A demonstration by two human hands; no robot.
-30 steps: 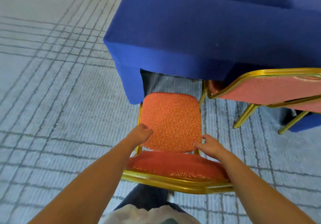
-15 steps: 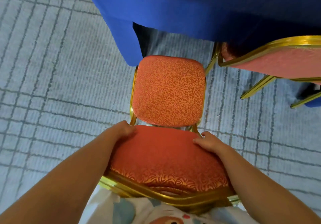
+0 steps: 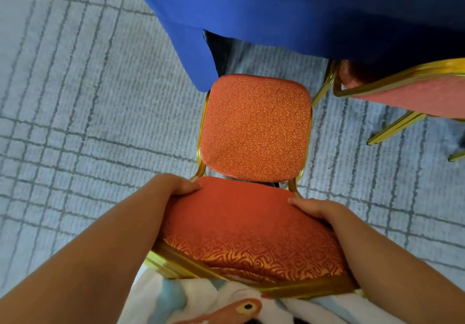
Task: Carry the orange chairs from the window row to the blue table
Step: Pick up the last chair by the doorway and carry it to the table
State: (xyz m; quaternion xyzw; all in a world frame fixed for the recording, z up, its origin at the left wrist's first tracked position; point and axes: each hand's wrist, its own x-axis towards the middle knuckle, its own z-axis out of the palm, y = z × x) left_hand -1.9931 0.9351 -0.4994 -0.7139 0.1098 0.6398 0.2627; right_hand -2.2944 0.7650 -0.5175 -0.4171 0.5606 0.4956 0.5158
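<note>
An orange chair [image 3: 254, 127] with a patterned seat and gold frame stands right in front of me, its seat front close to the corner of the blue table [image 3: 302, 9]. My left hand [image 3: 176, 185] grips the left side of its padded backrest [image 3: 239, 225], and my right hand [image 3: 314, 209] grips the right side. Fingers of both hands curl round the backrest edges. The backrest top leans against my body.
A second orange chair [image 3: 415, 94] with gold legs stands at the right, its seat partly under the blue tablecloth. Grey carpet [image 3: 75, 122] with a dark grid pattern spreads to the left and around the chairs.
My view has closed in on the chair and table. Both hands shifted from the frame beside the seat to the sides of the backrest, and the seat now sits nearer the table corner.
</note>
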